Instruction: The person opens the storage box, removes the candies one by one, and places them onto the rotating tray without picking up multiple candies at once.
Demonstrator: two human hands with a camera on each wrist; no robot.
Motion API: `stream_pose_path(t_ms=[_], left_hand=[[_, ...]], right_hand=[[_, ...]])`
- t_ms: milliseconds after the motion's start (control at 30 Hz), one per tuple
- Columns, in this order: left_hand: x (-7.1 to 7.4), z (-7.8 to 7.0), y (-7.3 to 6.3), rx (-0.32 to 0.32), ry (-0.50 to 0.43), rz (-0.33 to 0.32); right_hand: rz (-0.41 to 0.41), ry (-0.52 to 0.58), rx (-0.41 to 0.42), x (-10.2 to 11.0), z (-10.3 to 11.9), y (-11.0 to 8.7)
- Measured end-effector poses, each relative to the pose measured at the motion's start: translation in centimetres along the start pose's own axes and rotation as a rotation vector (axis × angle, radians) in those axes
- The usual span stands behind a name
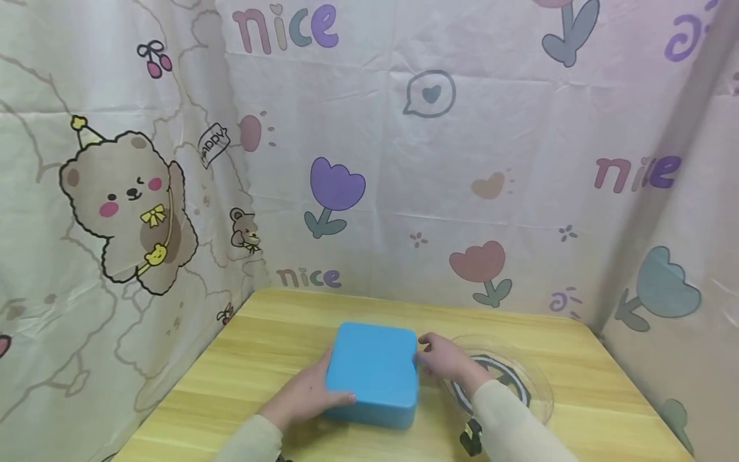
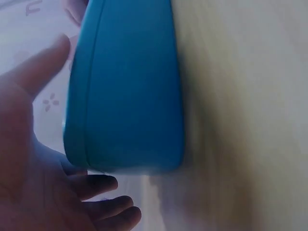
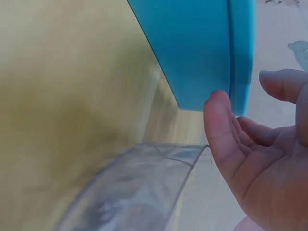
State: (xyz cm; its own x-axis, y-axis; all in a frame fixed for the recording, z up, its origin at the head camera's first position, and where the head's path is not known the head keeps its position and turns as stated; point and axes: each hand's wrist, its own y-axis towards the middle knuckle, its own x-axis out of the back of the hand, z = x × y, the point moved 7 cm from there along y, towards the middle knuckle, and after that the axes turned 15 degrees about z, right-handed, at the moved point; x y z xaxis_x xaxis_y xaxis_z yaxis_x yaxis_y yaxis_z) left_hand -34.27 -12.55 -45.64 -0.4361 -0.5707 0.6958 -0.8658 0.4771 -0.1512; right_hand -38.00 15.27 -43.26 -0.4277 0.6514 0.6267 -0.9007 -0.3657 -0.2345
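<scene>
Blue box (image 1: 374,367): smooth, rounded-square, seam below the top, lower centre on wood-grain table (image 1: 277,337). Left hand (image 1: 304,391) at its left side, fingers open, thumb by front edge. Right hand (image 1: 447,360) open, fingers loosely bent, fingertip touching right side. Fabric backdrop (image 1: 392,179) reads "nice", "HAPPY" upper left. Clear round plastic container (image 1: 514,364) lower right, partly blocked by right sleeve (image 1: 510,420).

Clear round container (image 1: 531,375): partly hidden behind your right sleeve (image 1: 514,420). Blue box (image 2: 130,86): cropped atop your left-wrist view.
</scene>
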Motion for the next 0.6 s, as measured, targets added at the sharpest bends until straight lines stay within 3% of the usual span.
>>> stream_pose_path(t_ms=[167, 367, 600], left_hand=[[0.7, -1.0, 0.2, 0.034, 0.121, -0.049], [1.0, -1.7, 0.6, 0.056, 0.187, -0.069], [0.9, -2.3, 0.8, 0.066, 0.217, -0.066]], right_hand=[[-0.004, -0.079, 0.077, -0.9, 0.8, -1.6], [0.067, 0.019, 0.151, -2.1, 1.1, -3.0], [0.055, 0.036, 0.178, -2.9, 1.2, -3.8]])
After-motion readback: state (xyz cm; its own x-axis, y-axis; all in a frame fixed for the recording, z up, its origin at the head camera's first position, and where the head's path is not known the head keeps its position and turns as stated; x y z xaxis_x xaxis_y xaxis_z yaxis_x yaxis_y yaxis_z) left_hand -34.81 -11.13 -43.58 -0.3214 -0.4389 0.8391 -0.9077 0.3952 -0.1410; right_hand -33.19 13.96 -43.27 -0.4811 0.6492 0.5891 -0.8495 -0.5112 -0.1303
